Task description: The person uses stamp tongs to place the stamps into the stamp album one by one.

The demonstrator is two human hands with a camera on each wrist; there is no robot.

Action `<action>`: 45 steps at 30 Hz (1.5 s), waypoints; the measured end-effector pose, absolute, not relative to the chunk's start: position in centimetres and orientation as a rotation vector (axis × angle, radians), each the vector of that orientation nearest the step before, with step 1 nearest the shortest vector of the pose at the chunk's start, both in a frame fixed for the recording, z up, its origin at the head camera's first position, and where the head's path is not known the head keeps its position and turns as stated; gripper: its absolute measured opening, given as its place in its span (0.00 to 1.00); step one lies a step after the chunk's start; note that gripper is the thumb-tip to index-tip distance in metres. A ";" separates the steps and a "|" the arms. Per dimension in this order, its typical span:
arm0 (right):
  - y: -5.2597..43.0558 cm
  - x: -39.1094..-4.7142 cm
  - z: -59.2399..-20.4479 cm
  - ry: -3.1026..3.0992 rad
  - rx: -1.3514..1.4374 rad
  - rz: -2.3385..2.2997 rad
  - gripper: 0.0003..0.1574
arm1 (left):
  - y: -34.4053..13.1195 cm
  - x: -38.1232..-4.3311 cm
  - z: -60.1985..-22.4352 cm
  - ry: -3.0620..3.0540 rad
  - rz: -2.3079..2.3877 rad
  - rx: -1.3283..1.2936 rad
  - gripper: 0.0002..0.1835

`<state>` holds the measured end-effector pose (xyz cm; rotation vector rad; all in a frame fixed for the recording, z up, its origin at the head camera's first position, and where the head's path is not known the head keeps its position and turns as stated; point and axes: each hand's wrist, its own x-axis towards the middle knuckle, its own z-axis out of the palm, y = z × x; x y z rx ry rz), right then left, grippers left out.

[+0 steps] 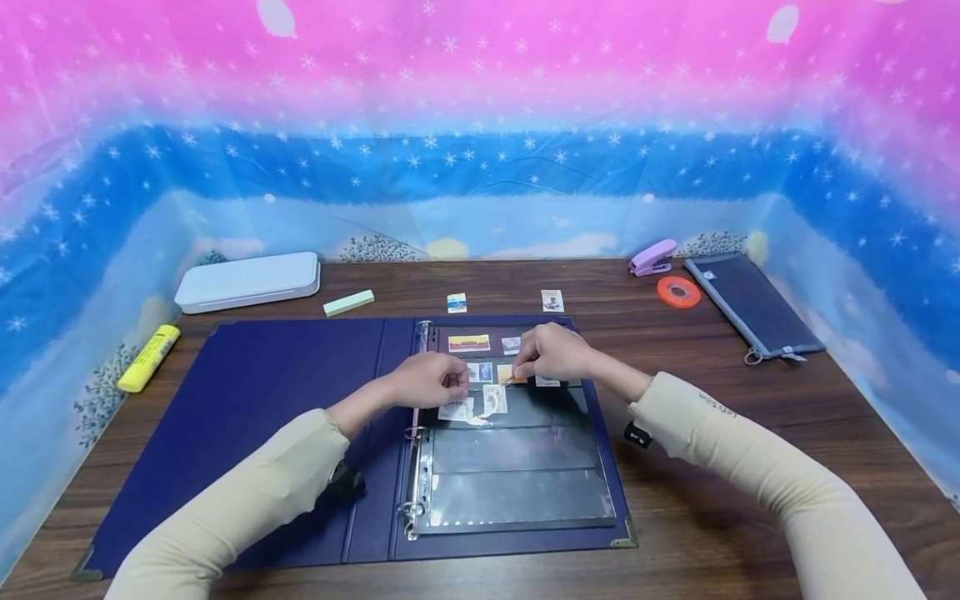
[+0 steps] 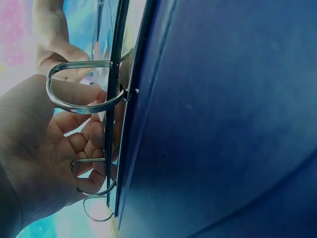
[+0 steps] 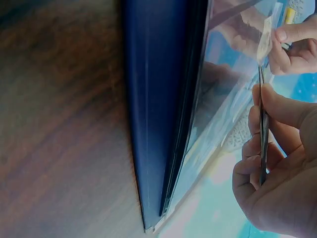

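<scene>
An open navy ring binder (image 1: 300, 392) carries a black stock page (image 1: 517, 450) with clear pocket strips. My right hand (image 1: 553, 352) holds slim metal tweezers (image 3: 264, 124) between thumb and fingers. The tweezer tips meet a small pale stamp (image 1: 495, 398) over the third row. My left hand (image 1: 429, 379), beside the rings, has thumb and index finger pinched at the clear pocket film (image 3: 277, 12) next to that stamp. Another pale stamp (image 1: 456, 409) lies below the left fingers. Higher rows hold several stamps, including a red-yellow one (image 1: 468, 342); the right hand partly covers others.
Two loose stamps, one blue (image 1: 456, 302) and one pale (image 1: 552, 301), lie behind the binder. Around the table stand a white case (image 1: 247, 282), green eraser-like block (image 1: 348, 302), yellow tube (image 1: 148, 358), purple stapler (image 1: 652, 257), orange tape roll (image 1: 678, 292) and dark zip pouch (image 1: 753, 304).
</scene>
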<state>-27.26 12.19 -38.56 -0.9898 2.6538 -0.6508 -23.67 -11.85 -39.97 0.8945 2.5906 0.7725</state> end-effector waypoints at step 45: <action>19.5 -38.8 -38.9 3.071 -0.301 -0.496 0.15 | -11.5 -23.2 -40.5 2.766 0.601 0.925 0.14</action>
